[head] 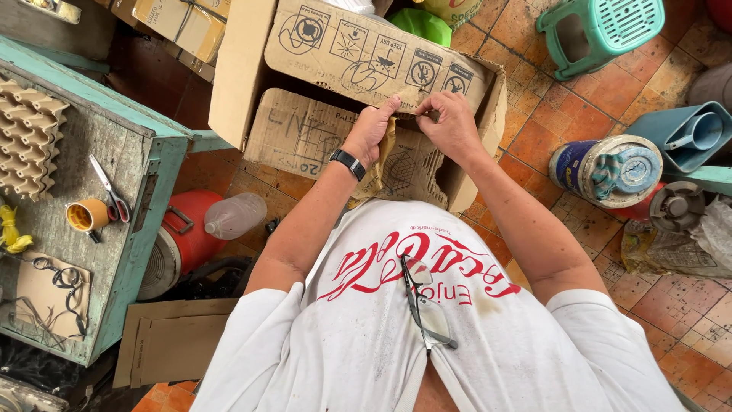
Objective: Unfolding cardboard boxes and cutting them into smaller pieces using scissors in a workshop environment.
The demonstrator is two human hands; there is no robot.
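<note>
Brown cardboard box (358,84) sits on the tile floor (579,114) w/ flaps up. Left hand (371,130) is closed on a flap edge; right hand (450,122) pinches it too. Looks light & stiff but bendy, so best held at the edges.

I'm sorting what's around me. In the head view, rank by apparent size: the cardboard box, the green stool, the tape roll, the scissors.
1. cardboard box
2. green stool, partly cut off
3. scissors
4. tape roll, close to the scissors

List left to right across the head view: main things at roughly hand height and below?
egg tray → scissors → clear plastic bottle → left hand → right hand → tin with cloth → blue jug
</note>
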